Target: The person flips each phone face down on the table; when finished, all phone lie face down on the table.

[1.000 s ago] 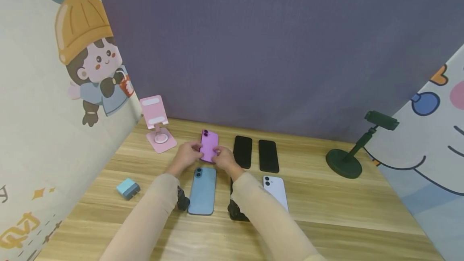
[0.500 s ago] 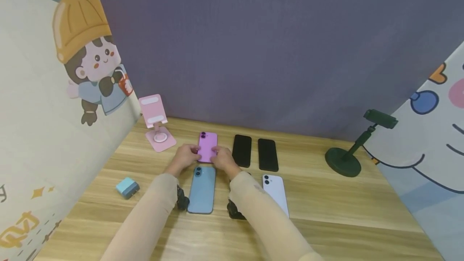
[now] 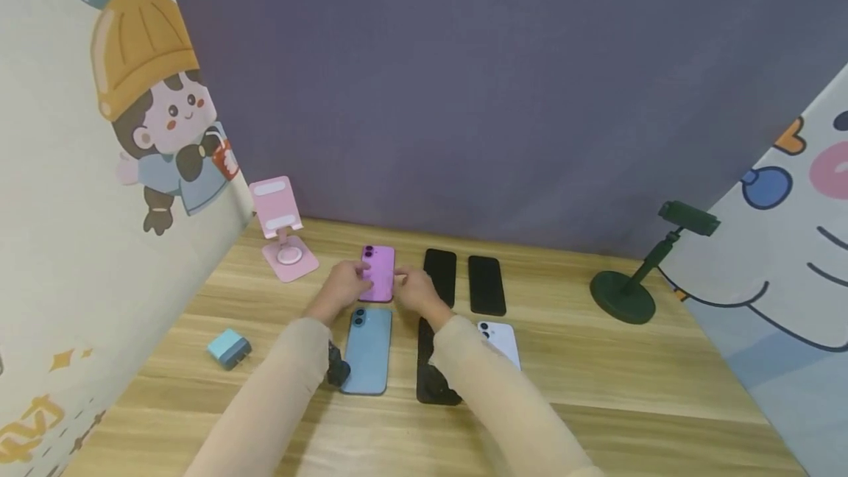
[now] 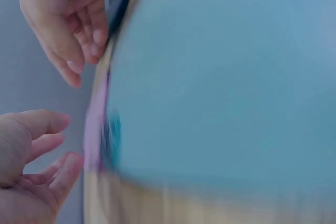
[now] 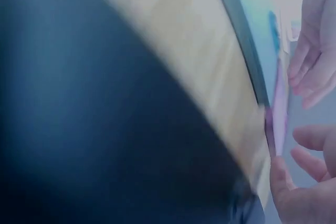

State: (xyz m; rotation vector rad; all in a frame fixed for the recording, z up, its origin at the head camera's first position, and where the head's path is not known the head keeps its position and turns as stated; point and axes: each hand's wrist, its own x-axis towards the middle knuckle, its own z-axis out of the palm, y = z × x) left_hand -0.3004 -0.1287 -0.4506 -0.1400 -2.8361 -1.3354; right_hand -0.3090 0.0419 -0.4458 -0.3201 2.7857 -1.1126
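A pinkish-purple phone (image 3: pixel 380 284) lies camera side up on the table, behind a blue phone (image 3: pixel 367 352). My left hand (image 3: pixel 344 285) is at the purple phone's left edge, thumb and finger tips over it; in the left wrist view this hand (image 4: pixel 31 161) has loosely bent, spread fingers. To the right, my right hand (image 3: pixel 415 291) stands just off the phone's right edge, its fingers loose and holding nothing. The right wrist view shows the right hand (image 5: pixel 310 177) close to the purple phone (image 5: pixel 281 111); whether its thumb touches the edge is unclear.
Two black phones (image 3: pixel 441 267) (image 3: pixel 486 285) lie at the back. Another black phone (image 3: pixel 426 359) and a white phone (image 3: pixel 500 341) are partly under my right arm. A pink phone stand (image 3: pixel 289 256), a dark green stand (image 3: pixel 623 297) and a blue charger plug (image 3: pixel 229 348) surround them.
The purple phone, first slightly tilted between both hands, has straightened and lies in line with the blue phone. My right hand has drawn off its edge to the right.
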